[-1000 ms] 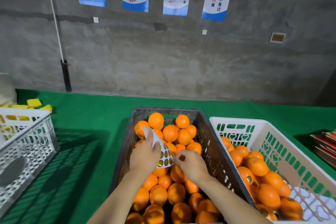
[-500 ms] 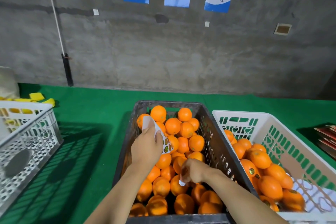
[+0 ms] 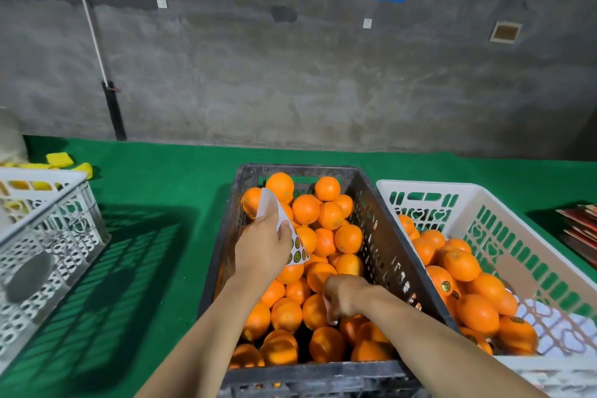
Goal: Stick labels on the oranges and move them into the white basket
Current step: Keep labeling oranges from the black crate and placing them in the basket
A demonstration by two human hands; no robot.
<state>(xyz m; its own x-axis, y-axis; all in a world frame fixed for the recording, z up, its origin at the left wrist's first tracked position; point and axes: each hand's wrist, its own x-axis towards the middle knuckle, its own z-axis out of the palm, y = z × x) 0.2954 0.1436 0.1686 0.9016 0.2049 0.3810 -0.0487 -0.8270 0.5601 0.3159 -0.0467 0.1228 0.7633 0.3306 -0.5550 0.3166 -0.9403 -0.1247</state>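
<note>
While left hand (image 3: 262,247) grips the label sheet (image 3: 292,241) up clear of the fruit, right hand (image 3: 343,300) curls down onto the oranges (image 3: 318,310) beneath it, probably pressing a label; white basket (image 3: 529,236) sits right of it for the drop

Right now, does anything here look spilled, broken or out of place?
Nothing stands out. The oranges sit inside the dark crate and white basket; none lie on the green cloth. The left hand holds the sticker sheet.
</note>
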